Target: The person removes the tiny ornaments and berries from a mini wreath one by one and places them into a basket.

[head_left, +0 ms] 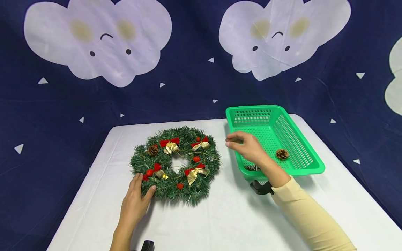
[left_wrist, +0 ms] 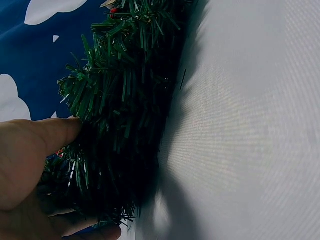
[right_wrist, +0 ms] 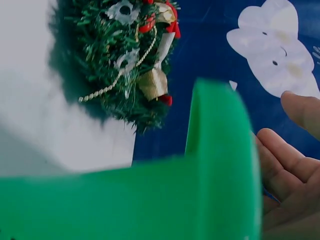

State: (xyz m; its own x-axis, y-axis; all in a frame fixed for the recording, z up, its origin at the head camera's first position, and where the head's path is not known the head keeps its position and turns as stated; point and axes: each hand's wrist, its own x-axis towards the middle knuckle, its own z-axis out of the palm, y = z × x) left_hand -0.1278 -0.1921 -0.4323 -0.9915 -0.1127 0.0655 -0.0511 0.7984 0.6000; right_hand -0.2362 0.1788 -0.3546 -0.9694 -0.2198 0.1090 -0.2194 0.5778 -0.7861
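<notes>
A green Christmas wreath point(head_left: 177, 193) lies on the white table, dressed with red-and-gold bows, red berries and a pine cone point(head_left: 153, 150). My left hand point(head_left: 134, 204) holds its near left edge. In the left wrist view, thumb point(left_wrist: 57, 134) and fingers lie on either side of the green tinsel point(left_wrist: 120, 110). Over the left rim of a green plastic basket point(head_left: 296, 139) hangs my right hand point(head_left: 248, 146), with nothing visible between its loosely bent fingers. The right wrist view shows that hand point(right_wrist: 292, 175) behind the blurred basket rim point(right_wrist: 220, 150), apart from the wreath.
Inside the basket lies a loose pine cone point(head_left: 282, 154). Another dark cone point(head_left: 252, 168) sits at its near left corner, partly hidden by the rim. White cloth covers the table point(head_left: 207, 226). A dark blue backdrop point(head_left: 188, 94) with clouds rises behind it.
</notes>
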